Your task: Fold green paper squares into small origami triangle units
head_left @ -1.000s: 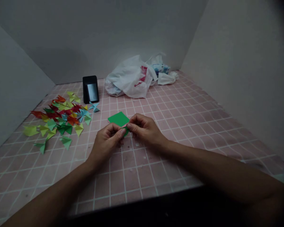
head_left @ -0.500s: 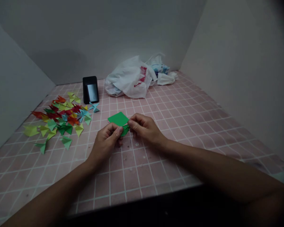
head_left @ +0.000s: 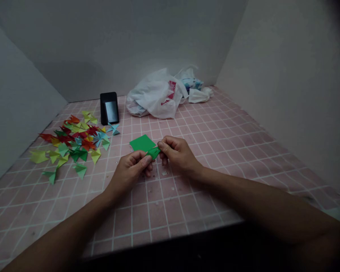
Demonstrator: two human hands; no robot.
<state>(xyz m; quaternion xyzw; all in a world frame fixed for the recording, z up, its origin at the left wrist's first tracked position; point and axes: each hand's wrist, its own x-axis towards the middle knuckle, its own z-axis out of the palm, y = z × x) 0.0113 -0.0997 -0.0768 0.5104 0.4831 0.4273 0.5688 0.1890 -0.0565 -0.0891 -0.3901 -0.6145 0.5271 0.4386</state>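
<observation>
Our left hand [head_left: 130,166] and right hand [head_left: 179,155] both pinch a folded paper [head_left: 153,152], closed at its ends. Beyond it we have a green sheet [head_left: 142,142] on the tablecloth [head_left: 215,151].

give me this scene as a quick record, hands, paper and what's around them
left hand: its fingers pinch the folded green paper
right hand: pinches the same piece's other end
beyond hands: flat green paper on the tablecloth
left side: scattered folded paper pieces, several colours
back left: black device, standing
back centre: crumpled white plastic bag with red marking
surface: pink with white grid lines
</observation>
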